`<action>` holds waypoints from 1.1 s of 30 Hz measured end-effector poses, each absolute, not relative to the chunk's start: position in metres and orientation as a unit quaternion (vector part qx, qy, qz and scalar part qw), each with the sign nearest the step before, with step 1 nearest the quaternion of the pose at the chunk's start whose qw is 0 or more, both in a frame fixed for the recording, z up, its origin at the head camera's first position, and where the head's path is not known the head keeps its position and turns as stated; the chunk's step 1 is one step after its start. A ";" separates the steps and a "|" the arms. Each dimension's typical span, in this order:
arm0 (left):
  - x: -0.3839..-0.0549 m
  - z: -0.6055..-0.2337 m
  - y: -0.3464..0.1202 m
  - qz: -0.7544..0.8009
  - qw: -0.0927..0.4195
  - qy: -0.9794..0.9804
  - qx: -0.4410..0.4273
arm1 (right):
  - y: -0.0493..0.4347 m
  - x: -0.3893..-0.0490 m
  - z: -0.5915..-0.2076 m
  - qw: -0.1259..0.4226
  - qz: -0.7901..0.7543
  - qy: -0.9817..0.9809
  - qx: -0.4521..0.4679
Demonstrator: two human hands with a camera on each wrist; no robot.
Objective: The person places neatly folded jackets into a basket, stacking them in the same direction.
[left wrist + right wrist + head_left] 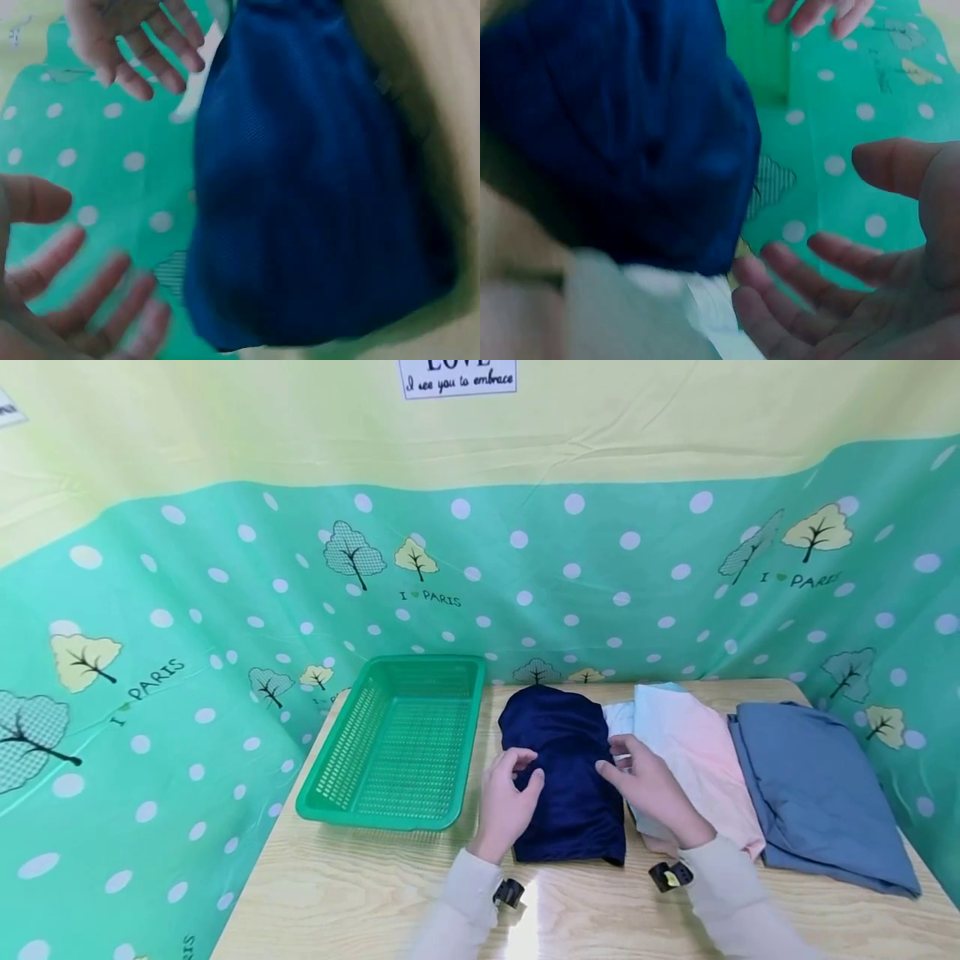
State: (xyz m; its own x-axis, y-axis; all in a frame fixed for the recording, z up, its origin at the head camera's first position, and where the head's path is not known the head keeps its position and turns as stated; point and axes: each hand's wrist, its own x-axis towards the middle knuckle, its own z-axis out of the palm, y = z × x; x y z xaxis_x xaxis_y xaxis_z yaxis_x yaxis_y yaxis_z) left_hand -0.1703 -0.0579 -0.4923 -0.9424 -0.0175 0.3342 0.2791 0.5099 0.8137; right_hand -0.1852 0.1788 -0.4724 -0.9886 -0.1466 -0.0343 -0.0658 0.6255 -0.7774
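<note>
A folded navy-blue cloth [573, 802] lies in the middle of the table, its kind not clear. Over its left side is my left hand [504, 802], fingers loosely bent with a gap between thumb and fingers. My right hand [654, 783] is over its right edge, thumb and fingers apart. Neither hand grips anything. In the left wrist view the blue cloth [307, 187] fills the right side and the left hand [90, 292] shows spread fingers. The right wrist view shows the right hand [840, 277] spread too, beside the cloth [645, 150].
A green plastic basket [378, 822] stands left of the cloth with nothing seen inside. To the right lie a folded pink and light-blue cloth [701, 760] and a folded grey-blue cloth [821, 802]. A green and yellow curtain [525, 568] hangs behind the wooden table [352, 893].
</note>
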 end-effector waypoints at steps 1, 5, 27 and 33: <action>-0.171 -0.497 -0.056 -0.480 0.154 -0.862 -0.057 | 0.176 -0.184 -0.474 0.056 -0.429 0.900 -0.056; -0.176 -0.510 -0.053 -0.453 0.141 -0.880 0.018 | 0.166 -0.181 -0.483 0.088 -0.420 0.902 -0.037; -0.200 -0.530 -0.058 -0.599 0.033 -0.789 0.130 | 0.147 -0.186 -0.529 0.100 -0.558 0.819 0.085; -0.206 -0.531 -0.061 -0.623 0.013 -0.770 0.138 | 0.141 -0.192 -0.533 0.104 -0.620 0.771 0.096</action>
State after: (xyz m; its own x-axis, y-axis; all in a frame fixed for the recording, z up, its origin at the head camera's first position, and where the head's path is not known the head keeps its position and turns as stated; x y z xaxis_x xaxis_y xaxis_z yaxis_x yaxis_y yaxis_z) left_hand -0.2062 -0.0608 -0.5311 -0.9614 -0.2291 -0.1522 -0.1965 0.1850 0.9629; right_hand -0.1920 0.1413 -0.5328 -0.9599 0.0188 -0.2796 0.2771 0.2116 -0.9372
